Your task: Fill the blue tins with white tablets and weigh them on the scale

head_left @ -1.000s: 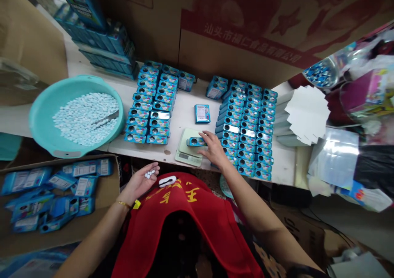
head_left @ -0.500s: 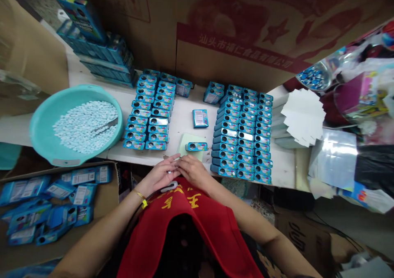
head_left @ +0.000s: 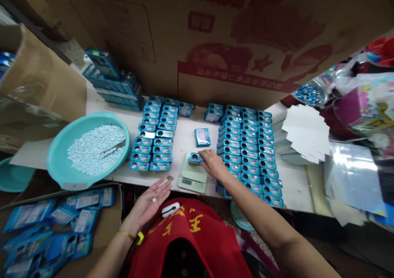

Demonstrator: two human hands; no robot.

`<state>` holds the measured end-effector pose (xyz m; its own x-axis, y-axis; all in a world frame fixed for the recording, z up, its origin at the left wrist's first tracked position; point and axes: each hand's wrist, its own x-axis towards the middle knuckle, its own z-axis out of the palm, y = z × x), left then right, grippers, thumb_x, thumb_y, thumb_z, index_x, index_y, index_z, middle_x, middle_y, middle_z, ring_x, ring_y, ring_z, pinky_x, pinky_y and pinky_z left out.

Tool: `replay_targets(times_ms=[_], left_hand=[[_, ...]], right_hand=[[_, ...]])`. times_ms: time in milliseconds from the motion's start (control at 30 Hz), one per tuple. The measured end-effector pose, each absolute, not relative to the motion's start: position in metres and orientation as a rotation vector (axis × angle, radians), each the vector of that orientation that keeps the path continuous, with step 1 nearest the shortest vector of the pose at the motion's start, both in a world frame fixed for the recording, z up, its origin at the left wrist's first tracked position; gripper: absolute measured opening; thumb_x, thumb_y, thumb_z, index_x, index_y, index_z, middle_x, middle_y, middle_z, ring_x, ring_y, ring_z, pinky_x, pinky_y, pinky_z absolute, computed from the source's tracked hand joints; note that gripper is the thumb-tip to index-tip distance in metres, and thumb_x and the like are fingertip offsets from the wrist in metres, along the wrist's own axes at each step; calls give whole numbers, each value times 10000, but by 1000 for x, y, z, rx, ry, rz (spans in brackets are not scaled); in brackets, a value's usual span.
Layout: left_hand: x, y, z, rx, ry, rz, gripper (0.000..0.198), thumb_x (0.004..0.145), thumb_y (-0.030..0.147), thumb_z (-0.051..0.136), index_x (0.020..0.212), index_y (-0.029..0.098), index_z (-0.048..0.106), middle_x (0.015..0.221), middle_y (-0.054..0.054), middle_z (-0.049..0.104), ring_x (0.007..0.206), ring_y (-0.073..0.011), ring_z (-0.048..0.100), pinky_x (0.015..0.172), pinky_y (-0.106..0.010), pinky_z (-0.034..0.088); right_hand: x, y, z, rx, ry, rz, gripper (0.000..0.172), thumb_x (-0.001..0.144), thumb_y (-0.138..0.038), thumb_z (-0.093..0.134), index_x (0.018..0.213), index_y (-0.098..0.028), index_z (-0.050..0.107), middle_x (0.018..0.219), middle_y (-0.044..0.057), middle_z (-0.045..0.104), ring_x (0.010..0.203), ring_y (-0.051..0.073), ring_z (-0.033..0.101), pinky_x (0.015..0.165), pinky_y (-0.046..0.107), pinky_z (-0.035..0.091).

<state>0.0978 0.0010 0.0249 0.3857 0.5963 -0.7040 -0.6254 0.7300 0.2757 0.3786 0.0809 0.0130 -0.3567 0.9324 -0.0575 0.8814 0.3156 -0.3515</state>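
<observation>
Rows of tins (head_left: 249,152) line the surface (head_left: 185,130), plenty of pellets (head_left: 95,148) are left in the basin (head_left: 56,167), and the right grip (head_left: 214,164) clamps a single tin (head_left: 194,157) on the front-edge scale (head_left: 193,174), left grip (head_left: 148,203) spread, palm up.

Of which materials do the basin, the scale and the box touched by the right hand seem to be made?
Basin: probably smooth plastic, by its even turquoise colour and soft sheen. Scale: likely pale plastic, rather matte, its casing showing little shine. Box: tin or plastic, I cannot tell; its printed blue surface looks smooth.
</observation>
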Motion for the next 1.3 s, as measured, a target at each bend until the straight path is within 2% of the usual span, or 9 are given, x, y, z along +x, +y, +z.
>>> replay_targets(times_ms=[333,500,567,667,800,967,1067,1167,1300], left_hand=[[75,-19,18,-134,978,952,735,705,-92,372,1364,207,243,1219,-135,523,1187,-210,387,1015,-338,308],[73,-19,24,-163,1063,886,771,699,-94,414,1381,165,168,1198,-158,535,1176,-222,402,1017,-342,301],[71,-18,25,-157,1090,863,779,701,-94,416,1384,176,156,1194,-151,541,1171,-216,411,1010,-342,313],[72,-17,22,-136,1115,853,779,700,-95,415,1381,189,167,1199,-146,539,1160,-214,425,995,-340,337],[79,-17,17,-122,1058,875,755,707,-89,402,1380,158,166,1211,-170,521,1161,-223,422,998,-354,331],[85,-26,12,-148,986,845,739,730,-61,394,1386,116,103,1202,-181,525,1173,-218,406,1021,-353,290],[86,-31,11,-122,1042,828,772,708,-91,413,1385,99,93,1182,-183,540,1168,-223,411,1025,-348,282],[87,-33,11,-101,1074,843,759,721,-84,419,1384,103,100,1176,-179,546,1161,-223,420,1024,-353,286],[86,-35,11,-98,1059,877,745,732,-82,400,1384,126,108,1180,-167,547,1153,-219,430,1018,-362,298]], right_hand=[[337,269,-17,-1797,-2191,414,379,815,-185,440,1192,-170,463,1180,92,513,1069,212,432,891,343,377],[393,241,-22,-1778,-2239,360,504,802,-226,478,1291,-212,356,1328,68,380,1190,209,342,972,375,316],[417,217,-25,-1808,-2411,441,677,717,-295,605,1320,-225,305,1343,79,357,1211,264,312,967,428,308],[431,196,-36,-1936,-2636,597,937,571,-323,730,1353,-257,218,1415,84,214,1264,352,182,965,510,271],[422,199,-51,-1982,-2703,659,893,638,-187,665,1366,-274,155,1440,87,104,1290,315,131,971,430,296],[420,206,-55,-1997,-2617,760,1006,532,-235,752,1356,-280,176,1396,89,197,1276,288,167,970,373,304],[423,213,-57,-2040,-2489,756,878,586,-319,721,1326,-192,265,1317,118,316,1202,237,318,944,299,330],[424,222,-57,-2083,-2456,739,726,550,-291,747,1187,-127,438,1151,120,463,1029,207,474,859,265,384],[423,214,-45,-2051,-2439,634,503,602,-239,711,1049,-146,500,1051,82,502,959,187,491,801,257,393]])
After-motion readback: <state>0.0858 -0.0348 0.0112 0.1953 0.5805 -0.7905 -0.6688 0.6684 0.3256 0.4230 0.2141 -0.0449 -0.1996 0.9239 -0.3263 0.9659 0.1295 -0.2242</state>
